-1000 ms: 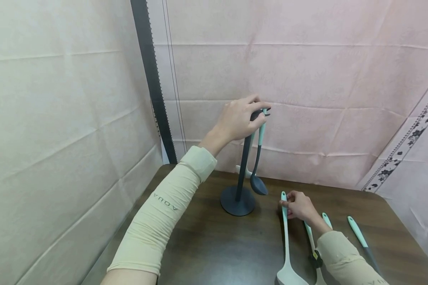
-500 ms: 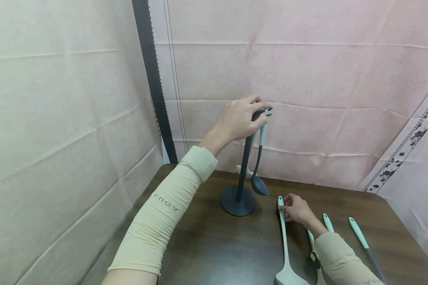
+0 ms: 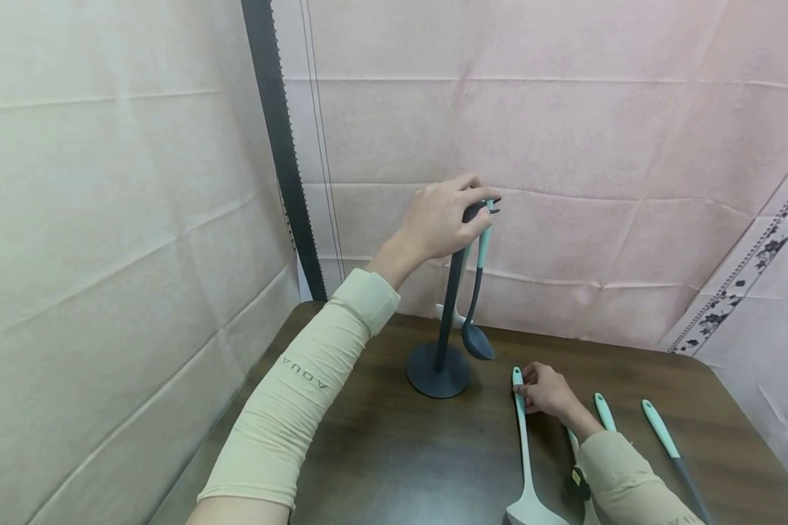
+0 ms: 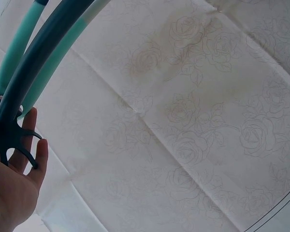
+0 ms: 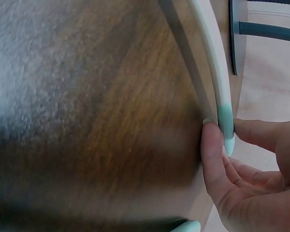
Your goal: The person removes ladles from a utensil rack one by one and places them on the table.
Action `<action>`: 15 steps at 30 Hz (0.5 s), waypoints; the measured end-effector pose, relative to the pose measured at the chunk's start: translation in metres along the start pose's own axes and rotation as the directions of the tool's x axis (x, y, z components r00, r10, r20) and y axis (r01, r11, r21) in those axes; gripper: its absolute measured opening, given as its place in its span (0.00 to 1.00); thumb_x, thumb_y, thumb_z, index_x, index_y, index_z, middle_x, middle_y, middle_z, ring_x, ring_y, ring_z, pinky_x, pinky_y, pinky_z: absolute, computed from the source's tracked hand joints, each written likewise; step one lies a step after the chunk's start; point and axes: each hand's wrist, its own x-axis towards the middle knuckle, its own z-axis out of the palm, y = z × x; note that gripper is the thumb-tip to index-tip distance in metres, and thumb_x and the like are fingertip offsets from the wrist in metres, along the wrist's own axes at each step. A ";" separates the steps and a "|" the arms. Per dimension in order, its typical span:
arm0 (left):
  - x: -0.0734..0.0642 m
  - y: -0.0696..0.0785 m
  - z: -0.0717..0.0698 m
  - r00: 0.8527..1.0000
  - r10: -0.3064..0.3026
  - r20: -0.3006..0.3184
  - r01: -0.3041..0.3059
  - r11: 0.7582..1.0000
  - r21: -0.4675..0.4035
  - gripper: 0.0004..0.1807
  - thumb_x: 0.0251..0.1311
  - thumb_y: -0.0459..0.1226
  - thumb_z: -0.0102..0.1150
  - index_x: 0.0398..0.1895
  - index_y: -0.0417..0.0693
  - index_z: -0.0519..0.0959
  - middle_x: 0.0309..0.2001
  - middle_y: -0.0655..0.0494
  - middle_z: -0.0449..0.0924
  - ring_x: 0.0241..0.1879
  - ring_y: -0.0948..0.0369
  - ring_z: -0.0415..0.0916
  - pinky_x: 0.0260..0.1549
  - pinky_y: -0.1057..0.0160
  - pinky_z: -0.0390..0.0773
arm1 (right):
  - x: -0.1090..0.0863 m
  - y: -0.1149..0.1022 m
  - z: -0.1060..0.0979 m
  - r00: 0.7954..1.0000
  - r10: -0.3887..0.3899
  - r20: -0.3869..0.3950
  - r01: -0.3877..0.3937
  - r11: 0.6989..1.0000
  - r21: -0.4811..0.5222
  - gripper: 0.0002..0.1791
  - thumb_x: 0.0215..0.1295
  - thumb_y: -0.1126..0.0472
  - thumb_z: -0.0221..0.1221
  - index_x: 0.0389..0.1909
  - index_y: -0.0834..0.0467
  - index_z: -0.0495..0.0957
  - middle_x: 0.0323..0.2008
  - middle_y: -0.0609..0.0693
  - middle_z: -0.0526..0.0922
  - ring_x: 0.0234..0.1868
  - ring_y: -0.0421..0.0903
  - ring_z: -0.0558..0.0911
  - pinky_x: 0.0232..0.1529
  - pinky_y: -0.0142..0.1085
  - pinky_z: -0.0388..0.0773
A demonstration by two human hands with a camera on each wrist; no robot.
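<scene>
A dark utensil stand [image 3: 438, 372] with a round base stands upright on the table. At its top, my left hand [image 3: 436, 219] grips the hooked head [image 4: 7, 133], fingers spread around the hooks. Hanging from it are a dark ladle [image 3: 478, 341] with a mint handle and, behind the pole, a utensil with a pale head [image 3: 457, 318]. To the right, my right hand [image 3: 546, 390] pinches the mint handle end of a pale spatula [image 3: 526, 459] between thumb and fingers. In the right wrist view that handle [image 5: 225, 121] slopes above the wood, its shadow beside it.
Right of the spatula lie more mint-handled utensils: one pale [image 3: 589, 503], partly under the right forearm, another handle [image 3: 604, 410], and one with a dark shaft [image 3: 659, 429]. Cloth-covered walls [image 3: 532, 131] rise behind and left of the brown table [image 3: 381, 452].
My right hand and the spatula's handle end have shifted slightly left and nearer to me. The left hand stays on top of the stand.
</scene>
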 end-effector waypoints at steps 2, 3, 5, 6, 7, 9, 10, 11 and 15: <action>0.000 0.000 -0.001 1.000 0.002 0.000 -0.002 1.000 0.002 0.25 0.75 0.52 0.47 0.70 0.67 0.80 0.56 0.65 0.78 0.36 0.64 0.72 0.34 0.65 0.72 | 0.000 0.000 0.000 1.000 -0.002 -0.004 0.002 1.000 -0.009 0.18 0.71 0.70 0.64 0.56 0.72 0.72 0.39 0.62 0.81 0.30 0.49 0.83 0.32 0.43 0.88; 0.000 0.000 -0.001 1.000 0.004 0.000 -0.004 1.000 0.002 0.25 0.75 0.52 0.47 0.70 0.67 0.80 0.56 0.65 0.78 0.35 0.64 0.72 0.34 0.65 0.72 | 0.000 -0.001 0.001 1.000 0.002 -0.006 -0.002 1.000 -0.009 0.18 0.71 0.70 0.64 0.57 0.72 0.72 0.39 0.62 0.81 0.30 0.50 0.83 0.32 0.42 0.87; 0.000 0.000 -0.001 1.000 0.007 0.002 -0.007 1.000 0.001 0.25 0.75 0.52 0.46 0.70 0.67 0.80 0.57 0.65 0.78 0.35 0.64 0.72 0.34 0.65 0.71 | 0.000 -0.001 0.001 1.000 0.005 -0.005 -0.005 1.000 -0.017 0.19 0.70 0.70 0.64 0.57 0.72 0.72 0.39 0.62 0.81 0.29 0.50 0.84 0.31 0.42 0.87; 0.000 0.000 -0.001 1.000 0.009 0.003 -0.009 1.000 0.000 0.25 0.75 0.52 0.46 0.70 0.67 0.80 0.57 0.65 0.78 0.35 0.64 0.72 0.34 0.65 0.71 | 0.000 -0.001 0.002 1.000 0.005 -0.004 -0.005 1.000 -0.023 0.19 0.70 0.70 0.64 0.57 0.72 0.71 0.39 0.62 0.81 0.29 0.50 0.84 0.31 0.42 0.87; 0.000 0.000 -0.002 1.000 0.011 0.003 -0.011 1.000 -0.001 0.25 0.75 0.52 0.46 0.70 0.67 0.80 0.57 0.65 0.78 0.35 0.64 0.72 0.34 0.65 0.71 | 0.000 0.000 0.002 1.000 0.010 -0.007 -0.010 1.000 -0.022 0.19 0.70 0.70 0.64 0.57 0.72 0.72 0.38 0.62 0.81 0.29 0.50 0.84 0.30 0.42 0.87; -0.001 0.000 -0.002 1.000 0.013 0.004 -0.013 1.000 -0.005 0.25 0.75 0.51 0.46 0.70 0.66 0.80 0.57 0.65 0.78 0.34 0.64 0.72 0.33 0.65 0.71 | -0.001 0.000 0.002 1.000 0.012 -0.007 -0.012 1.000 -0.028 0.18 0.70 0.70 0.65 0.56 0.72 0.72 0.38 0.62 0.81 0.29 0.50 0.84 0.29 0.42 0.87; -0.001 0.000 -0.002 1.000 0.013 0.003 -0.013 1.000 -0.006 0.25 0.75 0.51 0.46 0.70 0.66 0.80 0.57 0.65 0.78 0.34 0.64 0.72 0.33 0.65 0.71 | -0.001 0.001 0.002 1.000 0.007 -0.006 -0.007 0.999 -0.035 0.18 0.70 0.70 0.65 0.56 0.72 0.72 0.37 0.62 0.81 0.29 0.50 0.83 0.29 0.42 0.87; -0.001 0.000 -0.002 1.000 0.012 0.002 -0.012 1.000 -0.007 0.25 0.75 0.51 0.46 0.70 0.67 0.80 0.57 0.65 0.78 0.34 0.64 0.72 0.34 0.65 0.71 | -0.001 0.001 0.003 1.000 0.010 -0.009 -0.010 0.999 -0.035 0.18 0.70 0.70 0.65 0.55 0.72 0.72 0.37 0.61 0.81 0.29 0.50 0.83 0.29 0.41 0.87; -0.001 0.001 -0.002 1.000 0.007 0.000 -0.007 1.000 -0.008 0.25 0.75 0.51 0.46 0.70 0.67 0.80 0.58 0.65 0.79 0.35 0.64 0.72 0.34 0.65 0.71 | -0.003 0.002 0.002 1.000 0.004 -0.008 -0.004 0.999 -0.043 0.18 0.70 0.69 0.65 0.55 0.72 0.73 0.37 0.61 0.81 0.29 0.50 0.83 0.29 0.42 0.87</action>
